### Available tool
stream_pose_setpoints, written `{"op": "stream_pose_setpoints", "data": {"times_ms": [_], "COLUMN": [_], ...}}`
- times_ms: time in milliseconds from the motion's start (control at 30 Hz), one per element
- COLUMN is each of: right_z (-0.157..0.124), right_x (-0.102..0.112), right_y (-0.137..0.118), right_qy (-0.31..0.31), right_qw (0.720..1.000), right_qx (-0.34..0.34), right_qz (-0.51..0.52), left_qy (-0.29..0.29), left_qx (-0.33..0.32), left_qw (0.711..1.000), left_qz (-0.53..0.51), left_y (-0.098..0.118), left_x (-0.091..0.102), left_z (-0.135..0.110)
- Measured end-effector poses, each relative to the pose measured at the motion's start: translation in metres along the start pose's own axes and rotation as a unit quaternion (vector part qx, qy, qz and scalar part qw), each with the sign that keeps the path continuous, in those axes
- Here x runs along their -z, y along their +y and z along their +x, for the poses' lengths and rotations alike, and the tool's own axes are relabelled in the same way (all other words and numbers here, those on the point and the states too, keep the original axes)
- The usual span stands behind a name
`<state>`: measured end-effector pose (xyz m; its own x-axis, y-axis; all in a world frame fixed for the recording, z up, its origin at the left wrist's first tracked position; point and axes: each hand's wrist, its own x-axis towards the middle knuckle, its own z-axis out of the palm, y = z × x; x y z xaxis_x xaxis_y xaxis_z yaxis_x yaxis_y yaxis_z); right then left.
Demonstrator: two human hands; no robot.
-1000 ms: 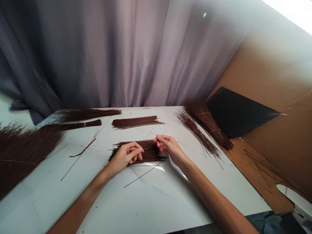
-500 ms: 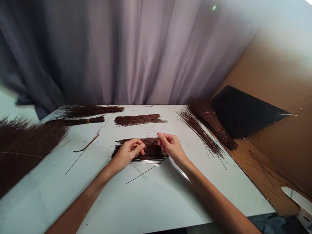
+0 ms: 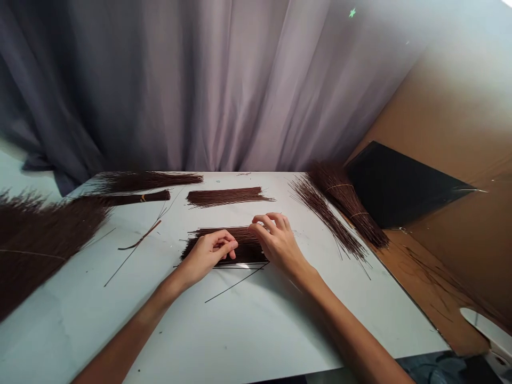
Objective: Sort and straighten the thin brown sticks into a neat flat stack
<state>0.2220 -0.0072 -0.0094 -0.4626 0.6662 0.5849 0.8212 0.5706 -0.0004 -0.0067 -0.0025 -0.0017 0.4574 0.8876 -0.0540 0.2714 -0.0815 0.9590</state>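
Observation:
A flat pile of thin dark brown sticks (image 3: 247,246) lies crosswise on the white table, under and between my hands. My left hand (image 3: 210,253) rests at the pile's left part, thumb and fingertips pinched together; anything between them is too small to make out. Over the right end of the pile, my right hand (image 3: 276,237) has its fingers apart and loosely bent, with nothing visible in them. A single loose stick (image 3: 232,288) lies slantwise on the table just in front of the pile.
Behind the pile lies a smaller stick bundle (image 3: 228,197). Loose sticks (image 3: 328,218) and a tied bundle (image 3: 352,205) are on the right. At left are a large brush-like heap (image 3: 44,240), a banded bundle (image 3: 156,196) and a brown strip (image 3: 140,237). A grey curtain (image 3: 240,85) hangs behind.
My right hand has opened from a pinch, its fingers spreading and tipping left over the pile. The left hand stays pinched in nearly the same place. Thin sticks seen behind the pile no longer show.

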Motion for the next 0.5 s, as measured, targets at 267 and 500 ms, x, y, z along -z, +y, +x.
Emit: {"op": "stream_pose_setpoints", "data": {"times_ms": [267,500], "right_z": [0.0026,0.0005], "right_x": [-0.0018,-0.0015], "right_y": [0.0011,0.0042], "right_qy": [-0.033,-0.062], "right_qw": [0.999,0.998], "right_qx": [0.003,-0.021], "right_qz": [0.036,-0.016], "left_qy": [0.011,0.012], "left_qx": [-0.002,-0.008], "left_qw": [1.0,1.0], "left_qz": [0.014,0.019], "left_y": [0.0005,0.0007], "left_x": [-0.0015,-0.0011], "left_z": [0.0004,0.0003]}}
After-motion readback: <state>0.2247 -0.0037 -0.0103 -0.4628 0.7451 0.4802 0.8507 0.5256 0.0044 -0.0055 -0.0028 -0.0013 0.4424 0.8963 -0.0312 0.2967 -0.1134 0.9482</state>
